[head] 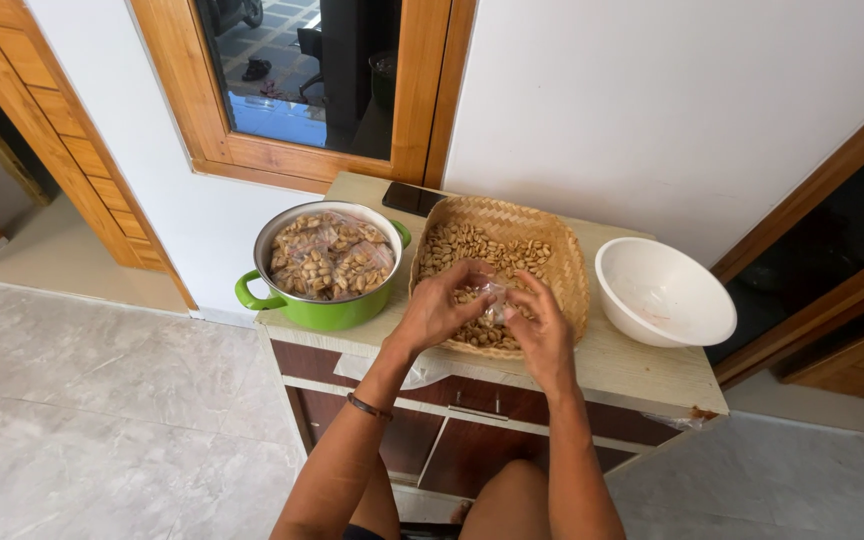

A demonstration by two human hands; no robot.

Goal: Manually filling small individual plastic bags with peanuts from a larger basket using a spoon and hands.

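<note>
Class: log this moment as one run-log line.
left hand, right hand: hold small clear bag | over woven tray of nuts | green pot beside

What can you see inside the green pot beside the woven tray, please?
The green pot is filled to its rim with small clear bags of nuts. The bags cover everything beneath, so the pot's bottom and any lower layers cannot be seen.

A home: tiled floor (102, 400), wooden window frame (302, 165), small cabinet (472, 430) (drawers below).
</note>
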